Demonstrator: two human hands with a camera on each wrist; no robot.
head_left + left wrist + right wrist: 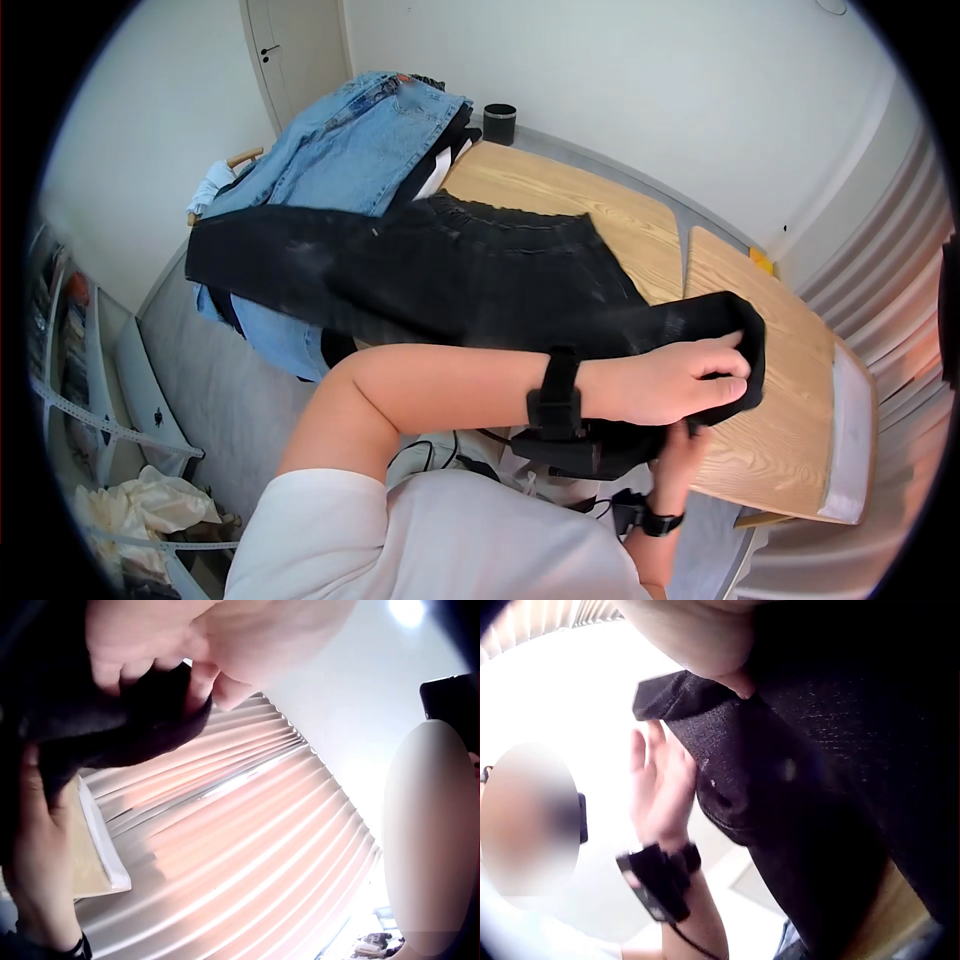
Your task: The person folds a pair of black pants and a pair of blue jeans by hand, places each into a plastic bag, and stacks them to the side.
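Black trousers [480, 270] with a gathered elastic waistband lie spread across the table, one leg stretched left over blue denim. The other leg comes right, its end bunched and raised at my hands. My left hand [665, 385] reaches across and grips the cloth near that end, its fingers curled at the edge. Lower and nearer my body, my right hand [682, 455] holds the underside of the same leg. In the right wrist view, the thumb of my right hand [705, 637] presses on the black cloth [727, 757]; its other fingers are hidden.
Blue jeans [350, 145] lie piled with dark and white garments on a wooden-framed support at left. Two wooden tabletops [770, 440] stand side by side. A black bin [499, 124] is by the wall, a pleated curtain [890, 300] at right, shelves with cloth [150, 510] at lower left.
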